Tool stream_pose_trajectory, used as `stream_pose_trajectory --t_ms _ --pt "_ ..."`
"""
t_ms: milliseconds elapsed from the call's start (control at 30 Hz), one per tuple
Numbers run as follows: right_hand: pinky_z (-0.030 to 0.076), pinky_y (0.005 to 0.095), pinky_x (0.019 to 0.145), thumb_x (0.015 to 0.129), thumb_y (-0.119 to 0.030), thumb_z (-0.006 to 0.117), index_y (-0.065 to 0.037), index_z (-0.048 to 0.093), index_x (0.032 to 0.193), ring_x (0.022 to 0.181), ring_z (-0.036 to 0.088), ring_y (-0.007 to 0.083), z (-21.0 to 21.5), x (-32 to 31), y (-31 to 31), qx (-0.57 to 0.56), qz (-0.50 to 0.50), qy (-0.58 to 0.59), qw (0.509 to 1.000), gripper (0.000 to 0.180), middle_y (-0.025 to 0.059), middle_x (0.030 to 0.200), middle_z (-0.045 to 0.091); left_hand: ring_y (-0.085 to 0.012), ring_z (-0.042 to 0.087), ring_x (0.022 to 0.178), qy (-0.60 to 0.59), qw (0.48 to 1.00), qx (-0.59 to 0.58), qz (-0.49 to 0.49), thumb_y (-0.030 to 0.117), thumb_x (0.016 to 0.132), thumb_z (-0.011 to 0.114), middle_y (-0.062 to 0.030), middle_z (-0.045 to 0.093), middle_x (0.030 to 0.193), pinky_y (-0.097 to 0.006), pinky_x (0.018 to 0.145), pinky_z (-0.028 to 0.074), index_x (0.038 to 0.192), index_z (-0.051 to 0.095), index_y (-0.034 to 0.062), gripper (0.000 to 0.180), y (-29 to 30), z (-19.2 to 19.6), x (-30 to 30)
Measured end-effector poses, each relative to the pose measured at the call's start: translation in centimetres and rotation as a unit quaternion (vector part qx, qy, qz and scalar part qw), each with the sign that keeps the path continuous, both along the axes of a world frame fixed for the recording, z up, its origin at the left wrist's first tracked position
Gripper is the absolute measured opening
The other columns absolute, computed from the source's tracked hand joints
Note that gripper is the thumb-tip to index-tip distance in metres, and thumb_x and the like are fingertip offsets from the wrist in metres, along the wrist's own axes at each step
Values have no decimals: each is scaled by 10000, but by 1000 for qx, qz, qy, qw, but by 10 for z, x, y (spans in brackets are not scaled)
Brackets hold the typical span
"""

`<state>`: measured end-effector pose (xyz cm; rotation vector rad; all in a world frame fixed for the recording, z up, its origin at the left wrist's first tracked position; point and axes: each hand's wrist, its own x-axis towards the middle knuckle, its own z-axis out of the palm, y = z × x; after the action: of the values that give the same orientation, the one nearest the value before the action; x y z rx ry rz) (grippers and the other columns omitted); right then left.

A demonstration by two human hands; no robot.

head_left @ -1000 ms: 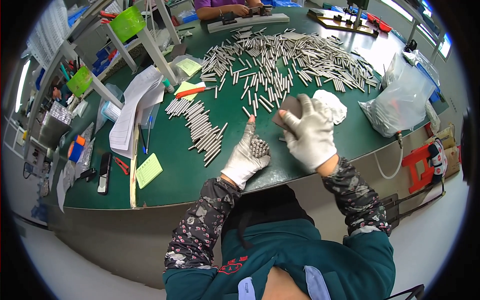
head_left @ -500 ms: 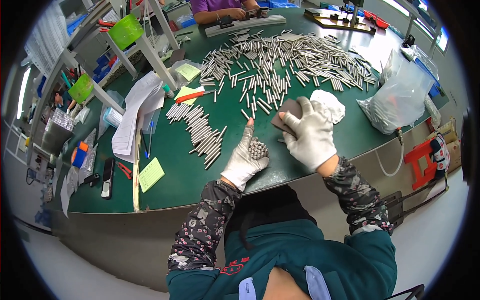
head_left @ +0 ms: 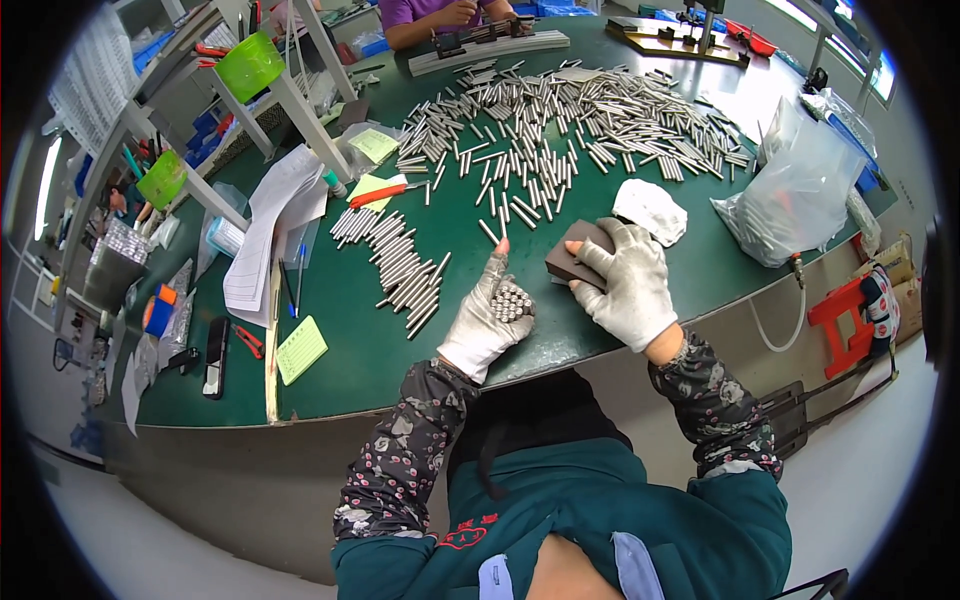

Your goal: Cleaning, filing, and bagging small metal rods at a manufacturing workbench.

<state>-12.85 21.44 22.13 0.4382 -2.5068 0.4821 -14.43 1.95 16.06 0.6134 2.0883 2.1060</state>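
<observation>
The left hand [head_left: 487,322] holds one bunch of metal rods [head_left: 510,300], and the right hand [head_left: 628,285] holds one dark block [head_left: 578,254].

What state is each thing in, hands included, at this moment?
left hand: gloved, closed around a bundle of metal rods, ends up
right hand: gloved, gripping a dark block just off the table
loose rods: scattered flat on the green table
sorted rods: lying side by side
plastic bag: standing, crumpled
white cloth: crumpled, lying flat

Shiny metal rods [head_left: 508,300], knitted cloth gloves [head_left: 632,285] (block [head_left: 576,258] perhaps matt foam).
</observation>
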Motion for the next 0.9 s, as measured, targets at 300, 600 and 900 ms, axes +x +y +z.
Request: stream_pose_trajectory --t_ms 300,600,900 --pt "370 402 853 639 -250 655 -153 640 995 997 466 316 4 8 -7 -11 44 -23 999 370 180 1129 495 -79 570 755 18 1000 -15 -6 -10 626 625 43 564 721 -339 973 325 1407 99 149 955 -1 0 0" --pt "392 425 821 654 -249 642 -143 652 940 970 487 324 11 0 -14 32 19 -37 999 306 191 1077 503 -99 552 775 -74 989 100 -78 -77 651 634 -15 561 915 -305 912 396 1407 15 202 1016 -2 -4 0" --pt "394 408 787 644 -238 632 -160 643 975 945 484 312 5 -14 -17 18 -21 11 1000 341 158 1036 517 -159 530 941 -42 994 80 -66 -95 676 640 -48 496 1072 -261 800 477 1396 -45 266 1057 -1 -8 -2"
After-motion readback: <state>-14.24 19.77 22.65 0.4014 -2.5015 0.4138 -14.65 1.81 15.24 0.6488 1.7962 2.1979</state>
